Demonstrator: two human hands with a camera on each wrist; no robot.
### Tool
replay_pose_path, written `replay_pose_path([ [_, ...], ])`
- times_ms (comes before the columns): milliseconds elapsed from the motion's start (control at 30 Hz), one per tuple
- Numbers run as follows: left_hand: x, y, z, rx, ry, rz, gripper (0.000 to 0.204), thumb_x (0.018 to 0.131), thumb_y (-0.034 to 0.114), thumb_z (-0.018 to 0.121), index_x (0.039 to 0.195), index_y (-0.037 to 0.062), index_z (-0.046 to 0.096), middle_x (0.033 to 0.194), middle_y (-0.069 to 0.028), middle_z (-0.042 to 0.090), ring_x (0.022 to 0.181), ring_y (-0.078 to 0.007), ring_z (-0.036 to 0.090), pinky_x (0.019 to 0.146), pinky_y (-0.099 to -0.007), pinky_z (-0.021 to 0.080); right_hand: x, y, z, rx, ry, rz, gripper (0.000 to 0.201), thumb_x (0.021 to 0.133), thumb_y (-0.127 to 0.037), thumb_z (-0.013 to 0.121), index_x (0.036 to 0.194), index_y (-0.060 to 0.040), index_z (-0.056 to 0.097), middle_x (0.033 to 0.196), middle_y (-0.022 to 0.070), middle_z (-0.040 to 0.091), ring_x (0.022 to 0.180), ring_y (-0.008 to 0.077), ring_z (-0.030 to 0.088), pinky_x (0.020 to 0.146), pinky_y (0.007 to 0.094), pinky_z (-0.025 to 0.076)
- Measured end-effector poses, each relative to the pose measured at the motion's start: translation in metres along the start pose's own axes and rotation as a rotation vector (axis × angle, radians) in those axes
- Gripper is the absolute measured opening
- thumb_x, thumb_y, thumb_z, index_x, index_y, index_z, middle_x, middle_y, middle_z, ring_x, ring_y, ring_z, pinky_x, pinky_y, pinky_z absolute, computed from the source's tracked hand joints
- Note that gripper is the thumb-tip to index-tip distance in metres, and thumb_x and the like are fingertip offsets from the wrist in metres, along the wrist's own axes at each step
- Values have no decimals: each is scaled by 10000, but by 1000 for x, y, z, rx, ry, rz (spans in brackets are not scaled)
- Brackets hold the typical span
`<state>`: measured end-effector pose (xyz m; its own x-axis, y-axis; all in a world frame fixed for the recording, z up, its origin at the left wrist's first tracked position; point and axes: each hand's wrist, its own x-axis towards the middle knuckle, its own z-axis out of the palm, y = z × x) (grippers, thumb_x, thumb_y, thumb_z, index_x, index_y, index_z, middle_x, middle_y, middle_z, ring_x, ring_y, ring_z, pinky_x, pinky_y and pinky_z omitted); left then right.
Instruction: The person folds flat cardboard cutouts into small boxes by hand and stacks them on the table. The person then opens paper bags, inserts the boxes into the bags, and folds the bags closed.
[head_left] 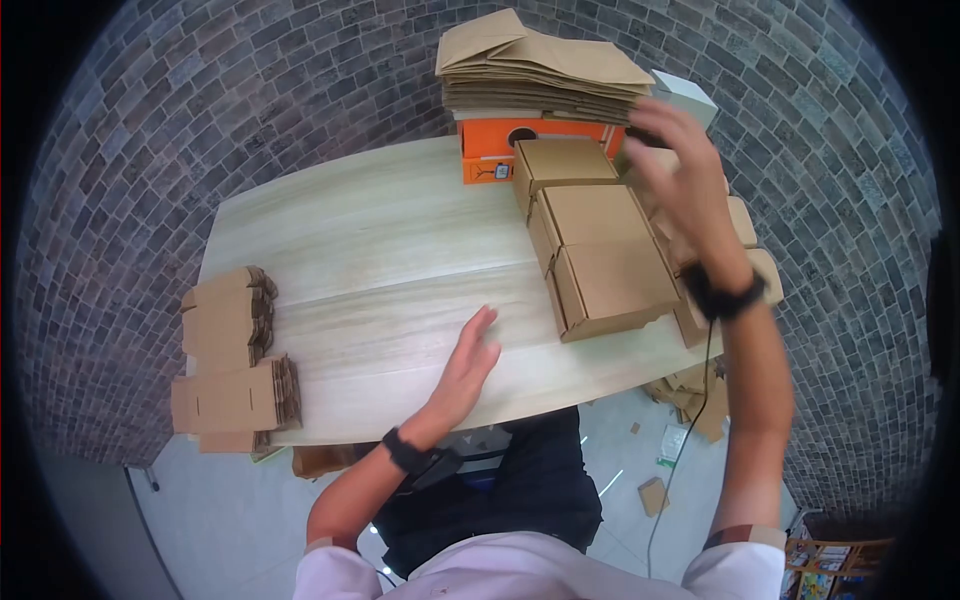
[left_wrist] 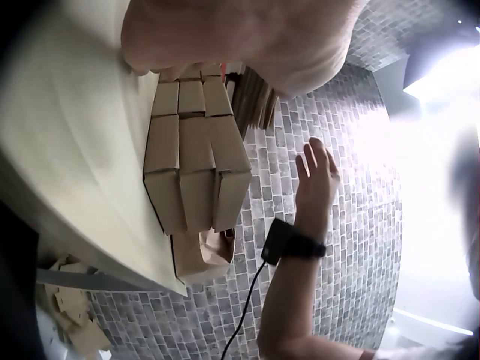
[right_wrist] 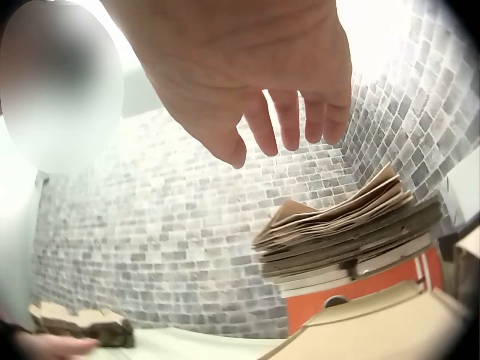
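holds the right hand point(head_left: 692, 180) raised above the brown boxes point(head_left: 612, 280), near the brown paper stack point(head_left: 545, 72), with grip apart and fingers relaxed. hovers with the left hand point(head_left: 462, 380) over the front part of the bench point(head_left: 370, 270), with grip likewise apart, fingers extended. has the brown boxes lined up along the bench's right side, just before the orange box point(head_left: 487, 172), with folded cartons point(head_left: 235, 395) piled at the left end.

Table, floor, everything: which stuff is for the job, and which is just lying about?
Probably for the job:
closed boxes, nearest the right hand
flat cardboard, stacked on the table

Probably just lying about:
floor scraps
orange box, under the brown stack
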<state>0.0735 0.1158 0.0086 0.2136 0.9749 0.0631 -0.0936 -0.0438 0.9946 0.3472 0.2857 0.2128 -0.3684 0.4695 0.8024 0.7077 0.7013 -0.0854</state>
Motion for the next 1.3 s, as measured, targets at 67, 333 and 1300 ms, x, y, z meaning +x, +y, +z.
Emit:
replay_pose_path([
  [67, -30, -6, -17, 140, 56, 83, 664, 1020, 286, 588, 1566, 28, 313, 1606, -181, 364, 1531, -315, 275, 1244, -436, 223, 36, 47, 26, -130, -29, -31, 354, 879, -227, 748, 1137, 9, 691, 1256, 180, 665, 1193, 383, 600, 1031, 438, 477],
  [333, -77, -3, -38, 469, 314, 201, 565, 891, 97, 721, 1420, 34, 531, 1475, -178, 514, 1439, -351, 423, 1176, -442, 356, 106, 60, 88, -217, -226, -152, 467, 935, -349, 691, 1236, 7, 664, 1282, 196, 649, 1222, 373, 591, 1065, 430, 457],
  [1300, -77, -9, -34, 377, 342, 364, 171, 888, 16, 700, 1059, 13, 713, 1103, -134, 716, 1140, -330, 652, 971, -401, 518, 171, 74, 47, -682, 74, -79, 251, 970, -411, 604, 1141, -257, 702, 1083, 45, 743, 939, 331, 718, 800, 432, 577],
])
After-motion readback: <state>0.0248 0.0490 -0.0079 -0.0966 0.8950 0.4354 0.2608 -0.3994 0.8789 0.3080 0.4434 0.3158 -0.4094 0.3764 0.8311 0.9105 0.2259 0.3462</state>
